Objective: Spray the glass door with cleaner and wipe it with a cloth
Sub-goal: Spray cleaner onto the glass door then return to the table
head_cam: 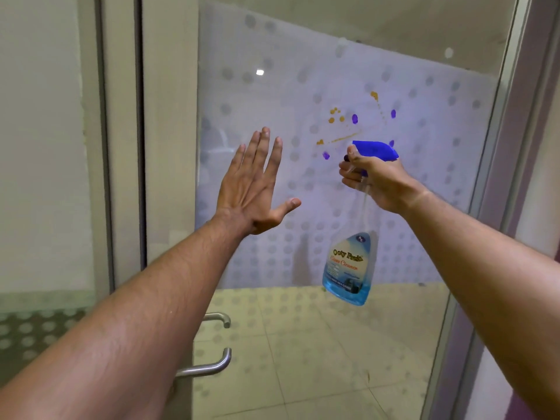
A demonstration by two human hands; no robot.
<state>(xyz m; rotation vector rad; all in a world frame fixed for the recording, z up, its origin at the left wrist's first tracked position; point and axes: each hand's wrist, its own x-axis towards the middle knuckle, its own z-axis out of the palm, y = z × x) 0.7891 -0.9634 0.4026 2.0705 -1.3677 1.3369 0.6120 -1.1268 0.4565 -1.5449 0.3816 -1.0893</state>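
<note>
While left hand [254,189] spreads flat, right hand [375,180] grips spray bottle [348,268]

Office interior, frosted dotted glass door [394,207], tiled floor [318,359]

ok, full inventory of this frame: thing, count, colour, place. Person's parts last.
glass door: 1, clear with a frosted dotted band, fills centre and right
stains: several, orange-brown and purple, on the glass above the bottle's nozzle
door handle: 1, metal, lower centre, at the door's left edge
door frame: 1, pale grey, left of the glass
spray bottle: 1, clear with blue liquid and a blue trigger head, right of centre, hanging from the right hand
cloth: none in view
left hand: 1, open, fingers spread, raised before the glass, empty
right hand: 1, grip closed on the bottle's neck
</note>
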